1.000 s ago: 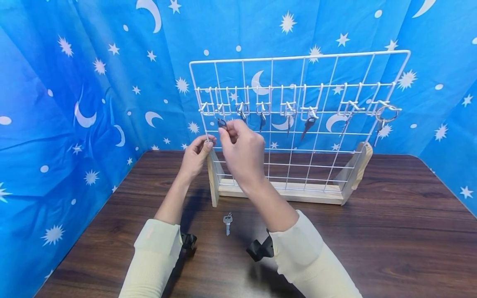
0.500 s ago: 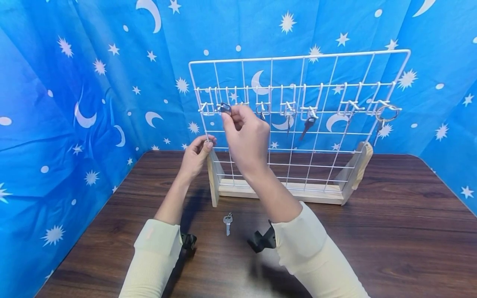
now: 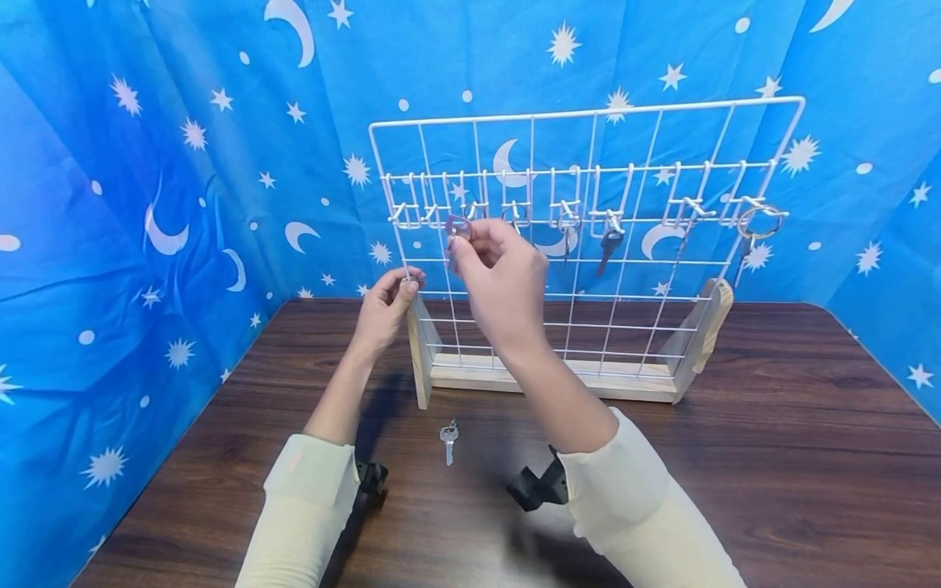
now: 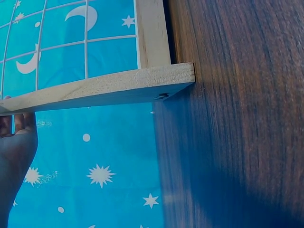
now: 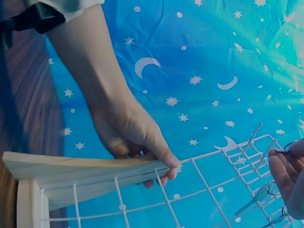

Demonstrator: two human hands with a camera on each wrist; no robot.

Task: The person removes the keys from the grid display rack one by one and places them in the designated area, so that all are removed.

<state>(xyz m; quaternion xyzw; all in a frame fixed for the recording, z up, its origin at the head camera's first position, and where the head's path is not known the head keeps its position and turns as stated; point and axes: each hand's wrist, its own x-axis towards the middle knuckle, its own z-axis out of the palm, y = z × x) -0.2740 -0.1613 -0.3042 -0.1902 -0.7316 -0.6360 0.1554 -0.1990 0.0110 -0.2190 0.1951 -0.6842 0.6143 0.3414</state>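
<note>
A white wire key rack (image 3: 532, 119) stands upright in a wooden base. With thumb and fingers, my left hand (image 3: 384, 309) grips the rack's left edge, at the top of its wooden side piece (image 4: 95, 88). My right hand (image 3: 506, 286) pinches a key by its ring (image 3: 457, 224), close in front of the second hook (image 3: 430, 214) from the left. The fingers hide most of that key. In the right wrist view only part of the right hand (image 5: 287, 178) shows, with a bit of metal at its fingertips. A silver key (image 3: 449, 443) lies on the table before the rack.
Several keys hang by rings on the hooks to the right, among them a dark key (image 3: 610, 243) and one on a large ring (image 3: 760, 220). A blue curtain (image 3: 220, 163) with moons and stars surrounds the dark wooden table (image 3: 794, 457).
My right hand rose with the key to hook height, then drew slightly right and down, and the key's ring turned. My left hand keeps its grip on the rack's edge.
</note>
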